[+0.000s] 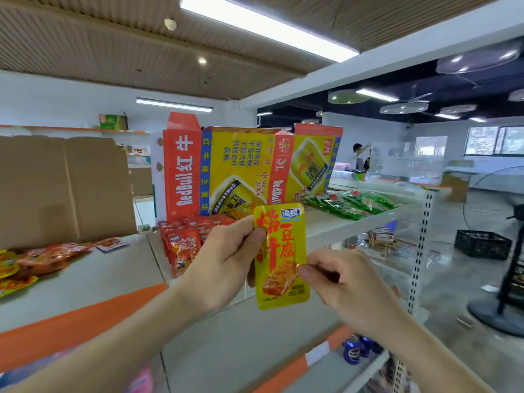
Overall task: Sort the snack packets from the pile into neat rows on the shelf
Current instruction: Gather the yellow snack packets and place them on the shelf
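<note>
A yellow snack packet (283, 268) with red lettering is held upright in front of me, above the white shelf (85, 279). My left hand (226, 256) grips its left edge, thumb on the front. My right hand (343, 282) pinches its right edge between thumb and forefinger. Behind the packet, red snack packets (181, 242) stand in rows on the shelf. A loose pile of orange and yellow packets (31, 262) lies at the far left. Green packets (351, 204) lie in rows on the shelf to the right.
Red and yellow Red Bull cartons (235, 168) stand at the back of the shelf, a brown cardboard box (62, 188) to their left. A perforated shelf upright (419, 251) marks the right end. A black crate (482, 243) and a fan stand (507, 293) are on the floor. A person stands far back.
</note>
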Demonstrator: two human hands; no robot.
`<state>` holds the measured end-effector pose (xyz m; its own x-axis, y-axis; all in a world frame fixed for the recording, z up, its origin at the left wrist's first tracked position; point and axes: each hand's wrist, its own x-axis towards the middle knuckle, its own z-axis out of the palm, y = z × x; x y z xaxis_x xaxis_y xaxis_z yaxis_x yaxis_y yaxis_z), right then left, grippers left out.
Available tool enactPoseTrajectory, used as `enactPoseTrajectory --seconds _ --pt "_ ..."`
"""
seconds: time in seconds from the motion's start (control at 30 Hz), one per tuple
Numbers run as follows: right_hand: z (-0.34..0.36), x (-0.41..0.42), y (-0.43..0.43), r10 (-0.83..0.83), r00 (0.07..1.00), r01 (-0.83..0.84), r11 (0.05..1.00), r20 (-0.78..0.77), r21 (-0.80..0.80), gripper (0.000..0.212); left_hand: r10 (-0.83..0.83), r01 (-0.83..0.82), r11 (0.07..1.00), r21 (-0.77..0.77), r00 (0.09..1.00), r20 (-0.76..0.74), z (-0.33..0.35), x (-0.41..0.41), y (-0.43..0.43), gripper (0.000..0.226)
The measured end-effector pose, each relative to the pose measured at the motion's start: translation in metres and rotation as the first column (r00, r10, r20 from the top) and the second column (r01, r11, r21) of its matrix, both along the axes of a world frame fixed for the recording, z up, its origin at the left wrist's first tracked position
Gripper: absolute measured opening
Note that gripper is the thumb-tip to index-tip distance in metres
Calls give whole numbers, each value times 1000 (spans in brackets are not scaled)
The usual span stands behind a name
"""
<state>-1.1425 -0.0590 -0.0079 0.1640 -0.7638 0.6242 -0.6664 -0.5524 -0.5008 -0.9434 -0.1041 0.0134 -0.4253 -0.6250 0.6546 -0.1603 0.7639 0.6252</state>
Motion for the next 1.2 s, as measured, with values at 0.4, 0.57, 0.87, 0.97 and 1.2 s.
enactPoseTrajectory --seconds 0.4,0.57,0.87,0.97,1.2 --pt "-7 -71 -3 -81 992 76 995 98 59 45 -63 58 997 55 995 77 -8 -77 -36 38" --pt "-9 -99 -21 -158 985 155 987 72 46 45 -66 60 996 60 992 105 -8 -108 -63 39" --pt "-2 -151 -95 -157 986 156 988 56 19 30 -72 71 997 16 986 151 6 -154 -132 33" --pt "1 -159 -136 -104 994 104 995 39 6 23 12 -12 1000 0 984 178 13 -157 -162 33" --pt "3 -165 -214 22 999 -22 1000 47 -6 30 104 -114 993 31 967 232 20 -153 -216 32"
